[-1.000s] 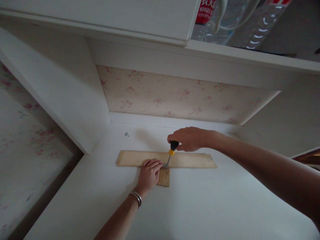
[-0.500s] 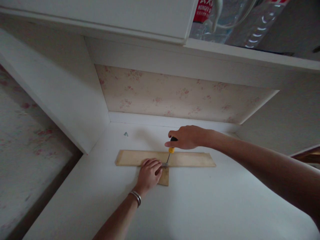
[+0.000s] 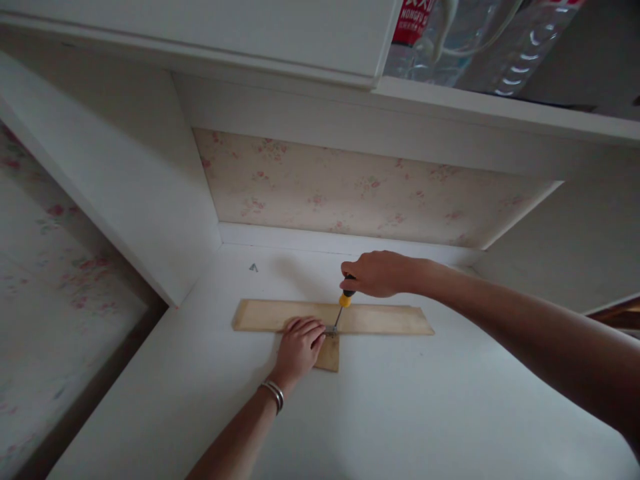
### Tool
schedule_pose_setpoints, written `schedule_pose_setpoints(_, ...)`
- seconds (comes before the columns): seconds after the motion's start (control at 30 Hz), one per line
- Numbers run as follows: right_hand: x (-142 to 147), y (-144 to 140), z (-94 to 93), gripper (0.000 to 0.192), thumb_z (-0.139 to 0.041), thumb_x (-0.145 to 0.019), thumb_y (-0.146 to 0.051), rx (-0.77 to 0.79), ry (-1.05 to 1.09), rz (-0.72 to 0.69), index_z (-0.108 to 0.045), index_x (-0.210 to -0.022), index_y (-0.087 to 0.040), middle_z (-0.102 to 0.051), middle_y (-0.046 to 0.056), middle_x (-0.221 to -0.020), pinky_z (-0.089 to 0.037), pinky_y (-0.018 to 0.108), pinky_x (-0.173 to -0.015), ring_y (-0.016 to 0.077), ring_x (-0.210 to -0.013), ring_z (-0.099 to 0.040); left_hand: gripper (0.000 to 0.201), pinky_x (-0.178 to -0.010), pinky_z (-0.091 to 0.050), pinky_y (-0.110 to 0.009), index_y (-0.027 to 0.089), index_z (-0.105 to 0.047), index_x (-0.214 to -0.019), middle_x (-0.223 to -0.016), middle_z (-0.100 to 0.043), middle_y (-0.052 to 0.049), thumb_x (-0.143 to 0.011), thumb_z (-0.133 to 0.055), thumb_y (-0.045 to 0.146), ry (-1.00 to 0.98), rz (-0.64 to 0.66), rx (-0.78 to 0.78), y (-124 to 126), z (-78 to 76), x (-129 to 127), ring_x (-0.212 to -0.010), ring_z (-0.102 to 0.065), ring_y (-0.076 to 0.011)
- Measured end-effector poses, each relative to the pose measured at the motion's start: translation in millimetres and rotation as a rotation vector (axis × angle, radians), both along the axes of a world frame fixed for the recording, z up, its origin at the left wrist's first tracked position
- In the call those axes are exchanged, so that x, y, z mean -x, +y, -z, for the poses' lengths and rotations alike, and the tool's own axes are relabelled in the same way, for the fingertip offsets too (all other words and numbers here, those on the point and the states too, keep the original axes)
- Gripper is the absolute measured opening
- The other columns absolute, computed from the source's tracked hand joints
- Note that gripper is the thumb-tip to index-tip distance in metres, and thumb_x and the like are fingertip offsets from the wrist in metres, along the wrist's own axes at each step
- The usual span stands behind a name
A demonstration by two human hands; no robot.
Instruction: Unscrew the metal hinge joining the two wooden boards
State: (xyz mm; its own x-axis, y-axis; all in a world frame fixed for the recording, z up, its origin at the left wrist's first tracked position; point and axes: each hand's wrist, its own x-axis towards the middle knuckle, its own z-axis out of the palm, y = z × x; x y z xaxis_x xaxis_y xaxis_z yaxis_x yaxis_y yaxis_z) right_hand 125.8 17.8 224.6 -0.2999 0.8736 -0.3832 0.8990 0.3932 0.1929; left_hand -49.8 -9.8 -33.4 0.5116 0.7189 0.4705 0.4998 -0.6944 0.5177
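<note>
A long pale wooden board (image 3: pixel 385 319) lies crosswise on the white surface. A shorter wooden piece (image 3: pixel 327 357) meets its near edge, forming a T. Over the joint sits a small metal bracket (image 3: pixel 330 330). My left hand (image 3: pixel 299 347) is closed over the bracket's left end, fingers together and pressing it on the wood; they hide part of the bracket and joint. My right hand (image 3: pixel 377 273) is wrapped round the handle of a black and yellow screwdriver (image 3: pixel 345 300). Its shaft slants down and the tip touches the bracket's right end; any screw there is too small to make out.
A small metal piece (image 3: pixel 253 268) lies on the white tabletop (image 3: pixel 400 413) behind the board. Overhead is a white cabinet (image 3: pixel 200 40), with plastic bottles (image 3: pixel 525 50) on its open shelf. A side panel (image 3: pixel 125 167) stands at left, with flowered wallpaper (image 3: pixel 315 190) at the back.
My right hand has shifted and turned slightly on the screwdriver handle, while the tip stays at the bracket. My left hand keeps its place. The view has moved a little.
</note>
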Motion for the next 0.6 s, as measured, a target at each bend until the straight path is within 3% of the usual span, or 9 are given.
schedule_pose_setpoints(0.07, -0.1, -0.8, -1.7, 0.043, -0.041, -0.087, -0.052, 0.053, 0.053, -0.046, -0.057, -0.116, -0.026, -0.067, 0.012, -0.102, -0.042, 0.034, -0.063, 0.0279, -0.085, -0.064, 0.023, -0.100, -0.036, -0.042, 0.026, -0.066, -0.106, -0.109, -0.068, -0.003, -0.088, -0.053, 0.019, -0.003, -0.002, 0.002, -0.1, -0.4, 0.2, -0.107, -0.058, -0.0185)
schedule_pose_setpoints(0.13, 0.3, -1.5, -3.1, 0.051, -0.043, -0.083, -0.061, 0.067, 0.059, -0.020, -0.055, -0.119, -0.027, -0.067, 0.012, -0.101, -0.043, 0.035, -0.063, 0.0285, -0.086, -0.064, 0.023, -0.101, -0.036, -0.043, 0.025, -0.066, -0.106, -0.109, -0.068, -0.003, -0.088, -0.053, 0.019, -0.008, -0.002, 0.003, -0.3, -1.0, 0.4, -0.107, -0.058, -0.0187)
schedule_pose_setpoints(0.23, 1.6, -1.8, -3.0, 0.061, -0.031, -0.085, -0.066, -0.016, -0.031, 0.065, -0.062, -0.107, -0.019, -0.067, 0.017, -0.091, -0.043, 0.038, -0.063, 0.0324, -0.083, -0.064, 0.024, -0.100, -0.036, -0.043, 0.025, -0.066, -0.106, -0.109, -0.068, -0.004, -0.088, -0.051, 0.019, -0.009, 0.001, 0.004, -0.5, -2.0, 0.9, -0.107, -0.058, -0.0192)
schedule_pose_setpoints(0.3, 1.3, -1.3, -2.5, 0.053, -0.031, -0.088, -0.057, -0.037, -0.050, 0.050, -0.064, -0.101, -0.017, -0.067, 0.018, -0.091, -0.043, 0.038, -0.063, 0.0322, -0.083, -0.064, 0.025, -0.100, -0.036, -0.043, 0.025, -0.066, -0.107, -0.109, -0.068, -0.004, -0.088, -0.052, 0.018, -0.005, 0.003, 0.006, -0.6, -2.4, 1.2, -0.106, -0.058, -0.0191)
schedule_pose_setpoints(0.37, 0.1, -0.4, -2.2, 0.040, -0.041, -0.086, -0.048, 0.008, 0.005, -0.010, -0.062, -0.108, -0.021, -0.067, 0.014, -0.098, -0.042, 0.036, -0.063, 0.0297, -0.084, -0.064, 0.025, -0.100, -0.036, -0.042, 0.025, -0.066, -0.107, -0.109, -0.068, -0.004, -0.088, -0.052, 0.018, 0.000, 0.005, 0.007, -0.6, -2.5, 1.4, -0.106, -0.058, -0.0189)
schedule_pose_setpoints(0.47, -0.8, 0.8, -1.6, 0.050, -0.052, -0.079, -0.053, 0.069, 0.087, -0.023, -0.053, -0.122, -0.027, -0.066, 0.011, -0.105, -0.043, 0.034, -0.064, 0.0274, -0.086, -0.064, 0.025, -0.100, -0.036, -0.042, 0.025, -0.067, -0.106, -0.109, -0.068, -0.003, -0.087, -0.053, 0.017, 0.001, 0.003, 0.008, -0.5, -2.4, 1.5, -0.106, -0.058, -0.0188)
schedule_pose_setpoints(0.6, 1.0, 1.7, -0.1, 0.061, -0.035, -0.083, -0.067, 0.023, -0.002, 0.105, -0.062, -0.108, -0.018, -0.067, 0.017, -0.091, -0.043, 0.037, -0.061, 0.0300, -0.079, -0.064, 0.025, -0.100, -0.036, -0.042, 0.026, -0.066, -0.106, -0.109, -0.068, -0.003, -0.086, -0.054, 0.017, 0.003, -0.002, 0.008, -0.2, -1.6, 1.3, -0.107, -0.058, -0.0189)
